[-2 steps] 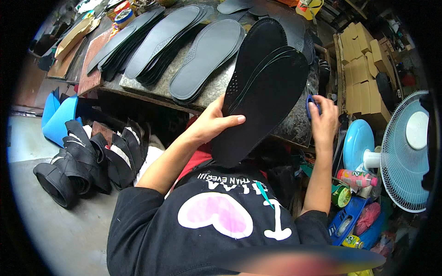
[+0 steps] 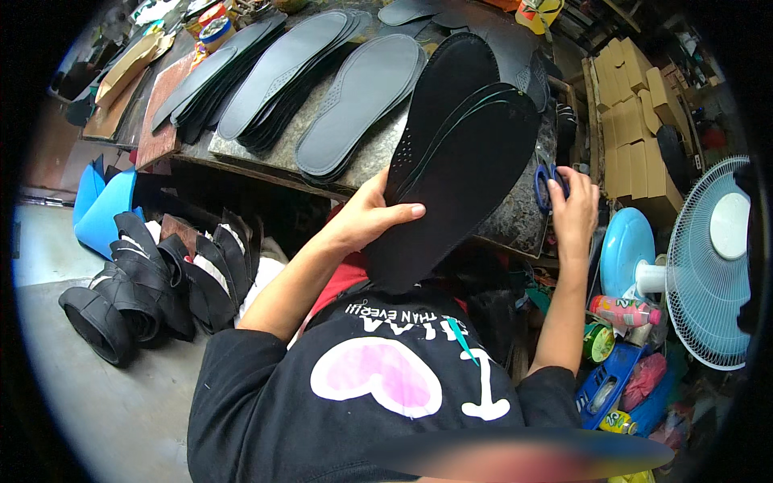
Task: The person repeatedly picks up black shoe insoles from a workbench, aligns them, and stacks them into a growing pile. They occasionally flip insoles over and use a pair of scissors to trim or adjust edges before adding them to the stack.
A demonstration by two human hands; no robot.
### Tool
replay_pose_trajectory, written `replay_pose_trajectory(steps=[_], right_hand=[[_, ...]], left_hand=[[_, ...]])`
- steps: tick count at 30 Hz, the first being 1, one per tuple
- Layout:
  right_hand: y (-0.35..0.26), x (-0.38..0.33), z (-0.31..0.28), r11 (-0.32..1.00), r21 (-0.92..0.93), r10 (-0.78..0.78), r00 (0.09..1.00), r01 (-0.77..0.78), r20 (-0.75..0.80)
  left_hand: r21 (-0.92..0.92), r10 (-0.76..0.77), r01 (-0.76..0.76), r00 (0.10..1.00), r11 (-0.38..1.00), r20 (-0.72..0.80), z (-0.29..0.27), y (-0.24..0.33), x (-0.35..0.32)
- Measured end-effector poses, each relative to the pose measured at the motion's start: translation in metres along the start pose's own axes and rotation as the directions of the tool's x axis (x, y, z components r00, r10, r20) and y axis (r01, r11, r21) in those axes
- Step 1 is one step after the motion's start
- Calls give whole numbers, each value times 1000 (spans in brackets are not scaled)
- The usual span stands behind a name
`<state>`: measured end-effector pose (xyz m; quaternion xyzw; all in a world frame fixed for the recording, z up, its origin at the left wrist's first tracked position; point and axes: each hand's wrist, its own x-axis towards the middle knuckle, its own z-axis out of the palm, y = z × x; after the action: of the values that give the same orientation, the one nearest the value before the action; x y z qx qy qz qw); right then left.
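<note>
At the bench edge: I see a stack of black insoles [image 2: 459, 173] tilted up over the stone worktop [image 2: 515, 221].
Left hand [image 2: 366, 217]: clenched on the stack's lower edge.
Right hand [image 2: 573, 211]: fingers closed on blue scissors [image 2: 547, 183].
Change: almost none from a moment ago; both hands hold as before.
Around: grey sole piles [image 2: 314, 88], fan [image 2: 713, 266]; black shoe uppers [image 2: 153, 282] on the floor.

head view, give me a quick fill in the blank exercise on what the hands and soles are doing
1. The left hand grips a stack of black ____ cutouts.
2. The right hand rests on a pair of ____ -handled scissors.
3. Rows of grey soles lie on the ____.
4. A white ____ stands at the person's right.

Missing words: sole; blue; workbench; fan
</note>
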<state>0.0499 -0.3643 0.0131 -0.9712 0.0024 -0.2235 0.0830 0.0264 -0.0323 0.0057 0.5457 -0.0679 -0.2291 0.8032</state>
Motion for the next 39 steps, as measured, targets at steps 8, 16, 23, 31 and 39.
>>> replay_pose_trajectory(steps=[8, 16, 23, 31, 39], right_hand=[[18, 13, -2, 995, -47, 101, 964, -92, 247], [29, 13, 3, 971, 24, 207, 882, -239, 424], [25, -23, -47, 432, 755, 36, 846, -494, 533], [-7, -27, -110, 897, 422, -119, 851, -128, 512], [-18, -7, -136, 901, 371, -98, 729, -224, 677]], left_hand=[[39, -71, 70, 997, 997, 15, -11, 4, -16], [75, -154, 154, 988, 985, 7, -20, 10, -24], [406, 32, -24, 999, 913, -14, -29, 13, -35], [771, 229, -229, 967, 595, 110, -26, 24, -38], [821, 236, -245, 962, 515, 139, -13, 37, -42]])
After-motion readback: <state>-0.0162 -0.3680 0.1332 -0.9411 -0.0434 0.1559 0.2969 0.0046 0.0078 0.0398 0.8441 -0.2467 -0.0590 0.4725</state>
